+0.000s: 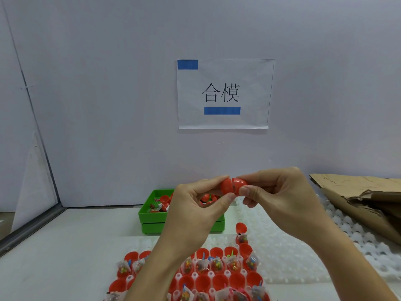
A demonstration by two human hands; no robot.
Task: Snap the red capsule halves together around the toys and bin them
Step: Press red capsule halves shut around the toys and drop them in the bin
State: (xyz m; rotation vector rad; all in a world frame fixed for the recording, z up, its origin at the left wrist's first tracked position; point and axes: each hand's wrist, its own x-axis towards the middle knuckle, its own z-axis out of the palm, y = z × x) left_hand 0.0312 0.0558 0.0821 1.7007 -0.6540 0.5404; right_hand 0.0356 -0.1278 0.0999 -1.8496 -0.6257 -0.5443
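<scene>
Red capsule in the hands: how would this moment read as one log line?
stage: closing | red capsule: halves nearly joined, seam showing | left hand: pinching one half | right hand: pinching other half | green bin: behind, holds capsules

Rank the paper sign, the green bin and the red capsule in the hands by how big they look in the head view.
1. Paper sign on the wall, largest.
2. Green bin, partly hidden by the hands.
3. Red capsule, smallest, held between left hand and right hand, though nearer the camera than the other two.

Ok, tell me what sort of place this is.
Probably a small factory assembly station: a printed paper sign on the partition wall, a tray of open red capsule halves holding bagged toys, and a green bin collecting finished ones.
</scene>
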